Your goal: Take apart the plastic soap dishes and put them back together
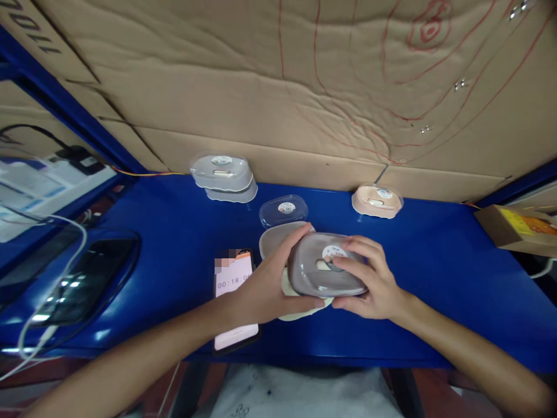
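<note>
Between both hands is a grey rounded plastic box (304, 270) with a clear lid, a round sticker and a pale tab on top. My left hand (276, 284) grips its left side, thumb along the near edge. My right hand (376, 284) holds the right side, fingers over the lid and sticker, thumb at the near edge. Below it shows part of a pale cream-green piece (300, 314), mostly hidden. Just behind my left hand lies a whitish oval piece (278, 237), partly covered. Beyond that a clear oval lid (274, 215) with a sticker rests on the blue table.
Two stacked grey lidded boxes (226, 180) stand at the back left, a pinkish one (369, 203) at the back right. A phone (232, 334) showing a timer lies beside my left forearm. Cables and a dark device (104, 278) are left; a cardboard box (513, 229) is right.
</note>
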Demonstrator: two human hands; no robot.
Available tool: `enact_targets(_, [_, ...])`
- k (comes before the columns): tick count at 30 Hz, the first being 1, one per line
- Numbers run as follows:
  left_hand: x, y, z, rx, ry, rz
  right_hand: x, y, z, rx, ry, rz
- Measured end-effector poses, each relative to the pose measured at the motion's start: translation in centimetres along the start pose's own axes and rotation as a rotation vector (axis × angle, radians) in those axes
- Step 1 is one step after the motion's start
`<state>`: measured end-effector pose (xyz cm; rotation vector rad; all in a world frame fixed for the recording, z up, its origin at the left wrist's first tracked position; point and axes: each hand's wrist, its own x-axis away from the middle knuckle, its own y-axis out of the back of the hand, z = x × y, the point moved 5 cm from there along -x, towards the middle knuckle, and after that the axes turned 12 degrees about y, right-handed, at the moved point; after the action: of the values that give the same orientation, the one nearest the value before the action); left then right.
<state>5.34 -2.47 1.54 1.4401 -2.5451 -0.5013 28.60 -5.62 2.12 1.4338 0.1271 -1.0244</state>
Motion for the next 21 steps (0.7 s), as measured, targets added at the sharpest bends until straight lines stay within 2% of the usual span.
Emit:
enact_targets(3, [-0.4, 0.4, 0.3, 0.009, 0.029, -0.054, -0.7, -0.1, -1.4, -0.089, -0.063, -0.064])
enact_targets(6, [-0.7, 0.9, 0.2, 0.024, 0.029, -0.08, -1.6, 0.3, -5.7, -0.022, -0.195, -0.149])
enact_targets(9, [-0.7, 1.0, 0.0, 0.042, 0.012, -0.054, -2.4, -0.4, -10.1, 0.001, -0.197, -0.052])
enact_targets(12, [-0.6, 0.9, -0.1, 0.046, 0.004, -0.038, -2.4, -1.5, -12.9, -0.004, -0.185, 0.04])
enact_targets(17, [-0.5, 0.7, 0.3, 0.056, 0.0, -0.033, -2.4, -3.1, -14.8, -0.036, -0.193, 0.128])
enact_targets(21, [-0.7, 0.7, 0.6, 0.042, 0.012, -0.051, -3.0, -2.8, -14.3, -0.067, -0.238, 0.148])
